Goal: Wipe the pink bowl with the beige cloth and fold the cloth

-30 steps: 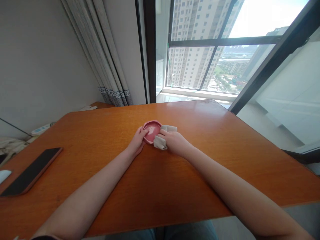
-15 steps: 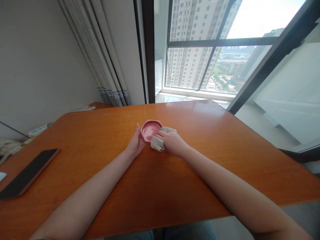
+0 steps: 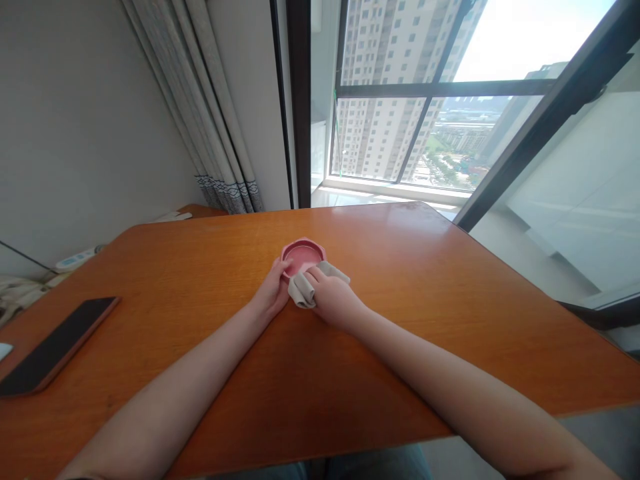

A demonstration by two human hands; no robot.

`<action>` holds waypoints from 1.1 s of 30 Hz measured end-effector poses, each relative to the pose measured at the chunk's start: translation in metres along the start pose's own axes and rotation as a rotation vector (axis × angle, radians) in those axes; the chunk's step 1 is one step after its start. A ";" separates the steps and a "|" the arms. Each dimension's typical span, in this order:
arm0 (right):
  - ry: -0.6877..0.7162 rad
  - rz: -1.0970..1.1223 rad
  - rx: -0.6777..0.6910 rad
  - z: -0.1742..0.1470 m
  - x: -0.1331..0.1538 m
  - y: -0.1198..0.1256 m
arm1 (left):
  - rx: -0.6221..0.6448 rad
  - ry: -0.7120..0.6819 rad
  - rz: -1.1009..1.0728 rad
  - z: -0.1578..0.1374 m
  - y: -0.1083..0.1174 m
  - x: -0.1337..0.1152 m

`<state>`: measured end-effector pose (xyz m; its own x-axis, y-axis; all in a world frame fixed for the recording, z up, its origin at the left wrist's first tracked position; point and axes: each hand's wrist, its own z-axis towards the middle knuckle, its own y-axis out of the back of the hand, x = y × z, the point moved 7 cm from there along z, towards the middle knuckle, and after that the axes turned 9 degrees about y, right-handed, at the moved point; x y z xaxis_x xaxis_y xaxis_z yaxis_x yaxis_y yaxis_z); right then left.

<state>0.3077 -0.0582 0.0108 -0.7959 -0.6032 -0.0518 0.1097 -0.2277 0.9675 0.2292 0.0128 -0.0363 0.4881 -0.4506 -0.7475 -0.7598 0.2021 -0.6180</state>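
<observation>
A shallow pink dish (image 3: pixel 303 254) with an angular rim is tilted toward me over the middle of the table. My left hand (image 3: pixel 273 287) grips its left side, the thumb lying over the rim. In my right hand (image 3: pixel 332 297) is a bunched grey-beige cloth (image 3: pixel 301 291), pressed at the dish's near edge. The cloth and my right fingers cover the dish's lower right part. Whether the dish touches the tabletop, I cannot tell.
The brown wooden table (image 3: pixel 210 267) spreads out on all sides of my hands. A dark, flat, long pad (image 3: pixel 60 343) lies at the left, with part of a white object (image 3: pixel 5 351) beside it. A power strip (image 3: pixel 76 259) is at the far left edge. Behind stand a curtain (image 3: pixel 200 107) and a window.
My right hand has moved with the cloth a little left and toward me, from the dish's right side to its near edge. My left thumb now lies over the rim.
</observation>
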 end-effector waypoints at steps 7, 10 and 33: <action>0.106 -0.135 -0.078 -0.007 -0.009 0.019 | 0.108 0.121 0.038 -0.005 -0.012 0.006; 0.237 -0.121 -0.294 -0.019 -0.007 0.036 | 0.136 0.145 0.021 -0.002 -0.009 0.011; -0.140 0.897 -0.629 -0.013 -0.023 -0.004 | 0.041 0.037 -0.235 0.006 0.001 0.000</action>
<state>0.3330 -0.0529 0.0046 -0.3321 -0.6614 0.6725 0.9325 -0.1229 0.3396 0.2309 0.0183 -0.0384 0.6328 -0.5206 -0.5731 -0.6090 0.1224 -0.7836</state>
